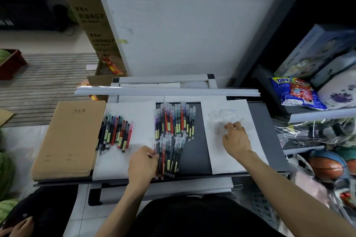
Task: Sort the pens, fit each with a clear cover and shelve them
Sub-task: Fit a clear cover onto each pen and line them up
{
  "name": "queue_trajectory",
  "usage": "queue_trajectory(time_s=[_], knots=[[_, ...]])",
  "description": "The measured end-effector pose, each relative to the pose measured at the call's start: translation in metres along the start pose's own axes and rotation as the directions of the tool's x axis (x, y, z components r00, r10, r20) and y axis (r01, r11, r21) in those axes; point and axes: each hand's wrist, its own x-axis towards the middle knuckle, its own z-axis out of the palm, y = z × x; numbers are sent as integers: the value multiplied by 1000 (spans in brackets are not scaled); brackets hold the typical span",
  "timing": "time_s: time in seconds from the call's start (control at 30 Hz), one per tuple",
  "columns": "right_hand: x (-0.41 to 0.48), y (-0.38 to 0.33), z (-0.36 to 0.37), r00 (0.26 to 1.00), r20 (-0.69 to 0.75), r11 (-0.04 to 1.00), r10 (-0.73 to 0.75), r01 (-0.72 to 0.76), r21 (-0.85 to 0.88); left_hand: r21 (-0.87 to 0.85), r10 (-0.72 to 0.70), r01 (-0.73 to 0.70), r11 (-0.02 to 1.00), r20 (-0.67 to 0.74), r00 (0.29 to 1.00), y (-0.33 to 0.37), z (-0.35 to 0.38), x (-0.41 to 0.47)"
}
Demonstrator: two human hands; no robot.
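Note:
On the dark table [194, 152], a fan of uncovered pens [115, 132] lies on the left white sheet. A back row of covered pens [174, 119] and a nearer row of covered pens [169, 154] lie in the middle. My left hand [143, 163] rests at the left edge of the nearer row, fingertips pinching a pen there. My right hand [236, 140] is over the right white sheet, its fingers curled into a pile of clear covers [221, 119].
A stack of brown notebooks [69, 140] fills the table's left end. Long white strips [165, 90] lie across the back. Shelves on the right hold a snack bag [296, 92], boxes and balls [327, 167]. Another person's hand [19, 227] shows at the bottom left.

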Motion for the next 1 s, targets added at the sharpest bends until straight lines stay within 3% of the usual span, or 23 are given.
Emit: queue_trajectory(time_s=[0.27, 0.47, 0.67, 0.77, 0.87, 1.0], knots=[[7, -3, 3, 999, -49, 994, 2, 3, 110, 8, 26, -26, 1000, 17, 1000, 5, -2, 10], [12, -14, 2, 991, -46, 978, 122, -113, 173, 17, 51, -51, 999, 33, 998, 4, -9, 17], [14, -16, 2, 994, -40, 977, 99, -90, 195, 76, 59, -55, 996, -55, 997, -6, -41, 43], [7, -23, 4, 994, -46, 953, 103, -86, 290, 199, 141, -113, 974, -133, 981, -8, -53, 61], [-8, -37, 3, 996, -37, 903, 79, -56, 426, 314, 145, -103, 944, -114, 983, -7, -58, 78], [-31, -58, 0, 997, 11, 752, 71, -61, 656, 432, 137, -100, 896, -54, 989, -1, -57, 86]])
